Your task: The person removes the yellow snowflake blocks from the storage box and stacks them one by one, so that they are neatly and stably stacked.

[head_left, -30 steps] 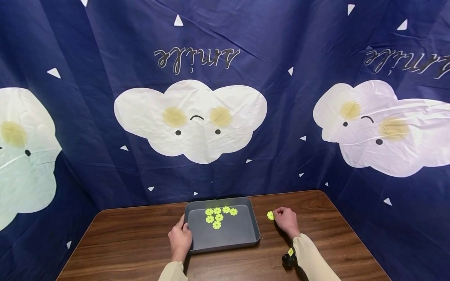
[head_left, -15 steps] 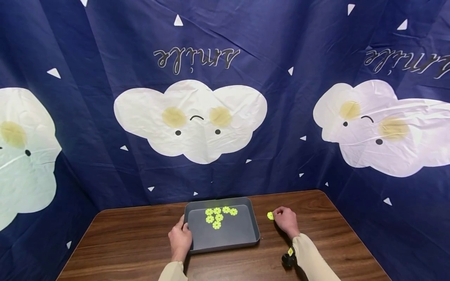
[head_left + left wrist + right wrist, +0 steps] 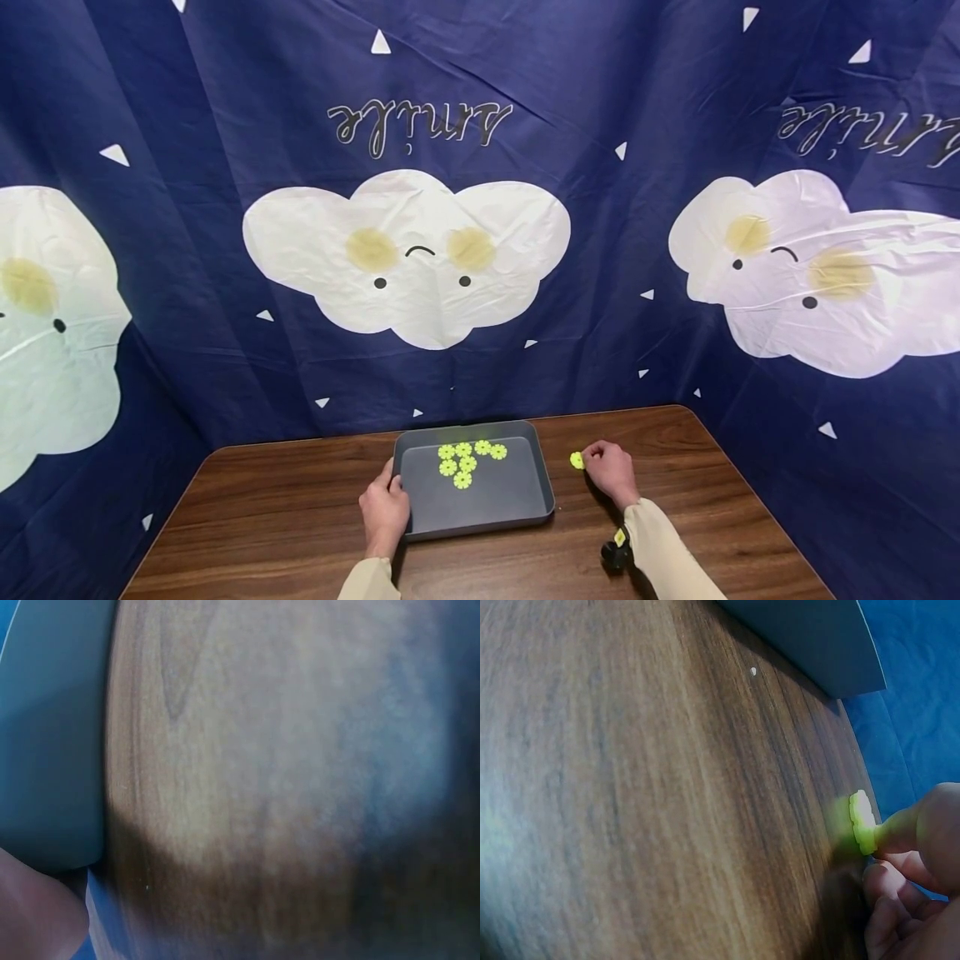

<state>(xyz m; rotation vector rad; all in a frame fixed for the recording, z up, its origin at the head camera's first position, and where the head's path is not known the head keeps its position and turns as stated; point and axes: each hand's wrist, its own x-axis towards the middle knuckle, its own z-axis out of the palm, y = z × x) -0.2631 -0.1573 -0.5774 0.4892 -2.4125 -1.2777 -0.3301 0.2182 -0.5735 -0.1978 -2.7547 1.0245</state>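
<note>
Seven yellow discs (image 3: pixel 467 464) inside the tray (image 3: pixel 498 498) — left hand (image 3: pixel 385 507) grips its left side; right hand (image 3: pixel 611 471), rightward, pinches another disc (image 3: pixel 576 460).

Wood-grain counter (image 3: pixel 262 500), far corners rounded, small pale speck (image 3: pixel 753 671) on top, well in from right edge. Dark-blue fabric backdrop (image 3: pixel 615 67) behind far edge and along left and right edges, scattered white triangles (image 3: pixel 381 46). Prints upside down: middle cloud (image 3: pixel 427 312), left cloud (image 3: pixel 67 383), right cloud (image 3: pixel 915 283), "smile" lettering (image 3: pixel 448 123) above the middle one, repeated at right.
</note>
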